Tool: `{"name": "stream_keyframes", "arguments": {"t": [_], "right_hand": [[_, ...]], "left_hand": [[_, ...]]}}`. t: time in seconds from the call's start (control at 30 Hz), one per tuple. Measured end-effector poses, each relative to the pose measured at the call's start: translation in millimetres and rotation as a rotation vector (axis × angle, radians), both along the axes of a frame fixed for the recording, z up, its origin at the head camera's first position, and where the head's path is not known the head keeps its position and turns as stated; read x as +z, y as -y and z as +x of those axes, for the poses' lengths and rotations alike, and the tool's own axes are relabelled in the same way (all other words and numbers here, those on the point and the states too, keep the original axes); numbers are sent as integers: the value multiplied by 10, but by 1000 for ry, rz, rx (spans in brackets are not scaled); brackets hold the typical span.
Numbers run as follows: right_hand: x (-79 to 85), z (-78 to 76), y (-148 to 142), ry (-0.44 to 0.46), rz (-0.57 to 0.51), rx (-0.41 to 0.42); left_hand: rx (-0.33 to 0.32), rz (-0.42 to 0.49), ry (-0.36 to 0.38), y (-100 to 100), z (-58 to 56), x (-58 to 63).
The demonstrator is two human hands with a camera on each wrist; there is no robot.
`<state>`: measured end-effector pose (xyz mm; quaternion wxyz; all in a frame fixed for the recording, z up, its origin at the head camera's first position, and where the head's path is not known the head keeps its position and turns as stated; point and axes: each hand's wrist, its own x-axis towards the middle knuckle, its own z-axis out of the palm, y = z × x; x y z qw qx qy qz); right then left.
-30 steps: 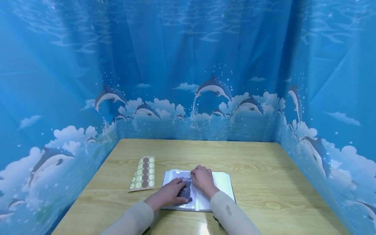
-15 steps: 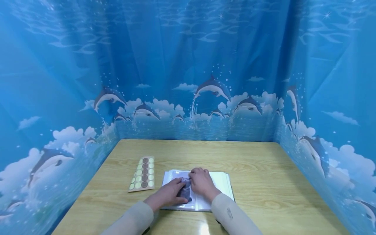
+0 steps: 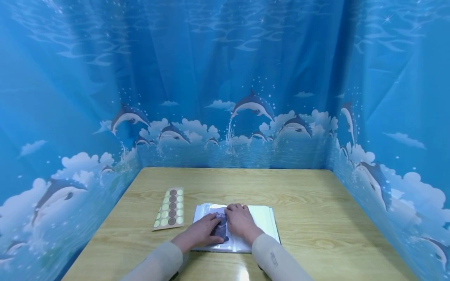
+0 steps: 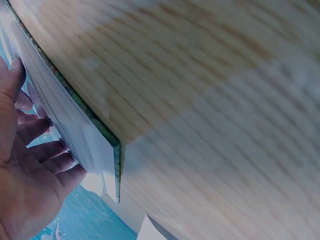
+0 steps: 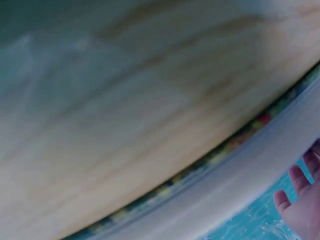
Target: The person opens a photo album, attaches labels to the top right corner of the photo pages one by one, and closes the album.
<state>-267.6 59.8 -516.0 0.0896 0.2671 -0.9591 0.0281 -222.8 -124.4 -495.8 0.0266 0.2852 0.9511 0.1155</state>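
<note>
An album [image 3: 265, 220] with white pages and clear sleeves lies spread on the table in the head view. On its left page is a dark grey-purple picture [image 3: 220, 230], partly covered by my left hand [image 3: 199, 233]. That hand rests on it with fingers and thumb spread apart. My right hand [image 3: 240, 220] lies near the middle of the album, its fingertips at the picture's upper right edge. In the left wrist view, the left fingers [image 4: 42, 132] reach over the stack of pages. The right fingers [image 5: 299, 179] show at the page edge in the right wrist view.
A sheet of round stickers [image 3: 169, 208], pale yellow with a column of brown ones, lies left of the album. The wood-grain table [image 3: 316, 218] extends around both. A blue dolphin-print curtain [image 3: 225, 78] encloses the back and sides.
My right hand has shifted slightly toward me and lowered its fingertips onto the picture's edge. A small pale spot at those fingertips is now hidden. The left hand stays on the page.
</note>
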Motion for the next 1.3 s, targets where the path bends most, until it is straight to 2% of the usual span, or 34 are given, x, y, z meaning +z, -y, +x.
{"name": "stream_keyframes", "arguments": {"t": [0.3,0.73,1.0,1.3], "right_hand": [[21,39,54,93,-78,-45],[-17,53,67,66,-95,-54],[-15,54,44,60,-76,-27],[39,74,6,156,-36,-35]], "left_hand": [[7,17,9,14,24,-4],[11,18,16,9,34,8],[6,15,9,12,25,-7],[7,0,-5,14,11,-12]]}}
